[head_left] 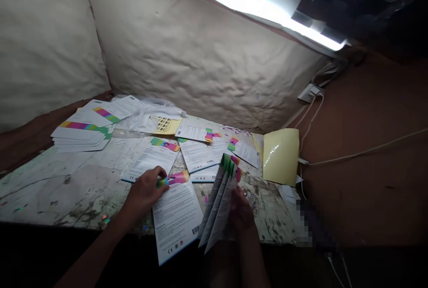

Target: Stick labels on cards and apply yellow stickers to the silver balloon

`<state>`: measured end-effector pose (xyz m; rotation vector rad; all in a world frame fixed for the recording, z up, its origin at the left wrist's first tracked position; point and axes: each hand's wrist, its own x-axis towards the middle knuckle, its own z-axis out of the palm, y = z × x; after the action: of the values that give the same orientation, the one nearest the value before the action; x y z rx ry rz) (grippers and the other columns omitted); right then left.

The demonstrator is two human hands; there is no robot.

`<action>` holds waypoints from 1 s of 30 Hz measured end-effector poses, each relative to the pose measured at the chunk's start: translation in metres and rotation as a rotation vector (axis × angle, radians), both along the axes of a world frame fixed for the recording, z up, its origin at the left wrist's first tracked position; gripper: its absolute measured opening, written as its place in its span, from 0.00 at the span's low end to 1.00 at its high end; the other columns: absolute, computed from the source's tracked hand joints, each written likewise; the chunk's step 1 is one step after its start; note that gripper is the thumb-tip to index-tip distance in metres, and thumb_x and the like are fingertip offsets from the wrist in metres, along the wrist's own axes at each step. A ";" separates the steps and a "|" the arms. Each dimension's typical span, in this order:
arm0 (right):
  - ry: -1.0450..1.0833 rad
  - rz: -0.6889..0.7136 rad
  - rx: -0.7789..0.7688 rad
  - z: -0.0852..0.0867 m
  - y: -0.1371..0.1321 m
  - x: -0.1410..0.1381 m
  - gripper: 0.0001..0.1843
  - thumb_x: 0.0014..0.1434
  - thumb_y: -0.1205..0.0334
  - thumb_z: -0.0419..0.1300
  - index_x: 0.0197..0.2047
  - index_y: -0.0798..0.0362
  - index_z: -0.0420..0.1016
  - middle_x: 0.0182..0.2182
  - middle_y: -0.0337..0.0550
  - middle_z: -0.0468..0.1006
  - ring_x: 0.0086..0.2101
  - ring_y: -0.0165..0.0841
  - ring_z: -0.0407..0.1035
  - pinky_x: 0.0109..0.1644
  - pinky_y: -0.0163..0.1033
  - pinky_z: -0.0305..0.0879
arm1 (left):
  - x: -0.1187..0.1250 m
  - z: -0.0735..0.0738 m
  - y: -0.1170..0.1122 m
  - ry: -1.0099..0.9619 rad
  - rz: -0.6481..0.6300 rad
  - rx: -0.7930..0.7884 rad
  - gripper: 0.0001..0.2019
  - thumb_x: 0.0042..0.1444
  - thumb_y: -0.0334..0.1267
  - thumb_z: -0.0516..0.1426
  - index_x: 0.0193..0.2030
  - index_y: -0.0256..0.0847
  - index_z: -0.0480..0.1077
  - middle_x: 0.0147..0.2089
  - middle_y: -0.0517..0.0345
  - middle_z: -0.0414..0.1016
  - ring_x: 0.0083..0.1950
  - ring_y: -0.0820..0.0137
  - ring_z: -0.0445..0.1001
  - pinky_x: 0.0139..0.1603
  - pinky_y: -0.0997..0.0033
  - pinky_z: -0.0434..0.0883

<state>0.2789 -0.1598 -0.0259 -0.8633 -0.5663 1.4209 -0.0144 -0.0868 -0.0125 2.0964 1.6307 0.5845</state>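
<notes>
My left hand (143, 193) pinches a floppy card leaflet (176, 221) at its top edge; my right hand (241, 213) clamps a fanned stack (218, 201).

Cream quilted padding (187, 56) lines the back wall behind the stained, paint-flecked worktable (67, 190). Brown wall (364, 181) at right carries a white socket (309, 92) with white cables (310, 121). Fluorescent tube (254, 7) lit overhead.

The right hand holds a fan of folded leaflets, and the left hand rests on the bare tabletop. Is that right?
No: the head view shows the left hand on the striped end of a printed leaflet instead. The right hand does hold the fan of folded leaflets.
</notes>
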 end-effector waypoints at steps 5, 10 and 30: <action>-0.015 0.020 0.004 0.004 -0.006 -0.002 0.17 0.50 0.54 0.70 0.41 0.51 0.74 0.35 0.41 0.82 0.38 0.41 0.77 0.39 0.42 0.76 | 0.012 -0.005 -0.013 0.080 -0.065 0.103 0.38 0.46 0.51 0.61 0.64 0.41 0.60 0.63 0.40 0.65 0.65 0.43 0.59 0.61 0.45 0.60; -0.135 0.117 -0.005 0.005 -0.019 -0.008 0.20 0.47 0.55 0.72 0.41 0.54 0.76 0.36 0.47 0.82 0.35 0.42 0.78 0.41 0.45 0.74 | 0.018 0.007 -0.023 0.002 -0.135 0.034 0.34 0.45 0.44 0.63 0.61 0.41 0.64 0.51 0.47 0.70 0.54 0.53 0.68 0.56 0.53 0.66; -0.072 -0.109 -0.112 -0.006 -0.021 -0.020 0.32 0.47 0.52 0.71 0.54 0.52 0.70 0.42 0.50 0.81 0.40 0.48 0.77 0.43 0.54 0.75 | -0.025 0.010 0.087 0.239 -0.065 0.072 0.35 0.57 0.57 0.55 0.68 0.44 0.58 0.73 0.43 0.49 0.73 0.46 0.44 0.68 0.44 0.48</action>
<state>0.2590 -0.1807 -0.0321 -1.0235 -0.4895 1.3358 -0.0393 0.0006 -0.0022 2.3384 1.6808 0.3887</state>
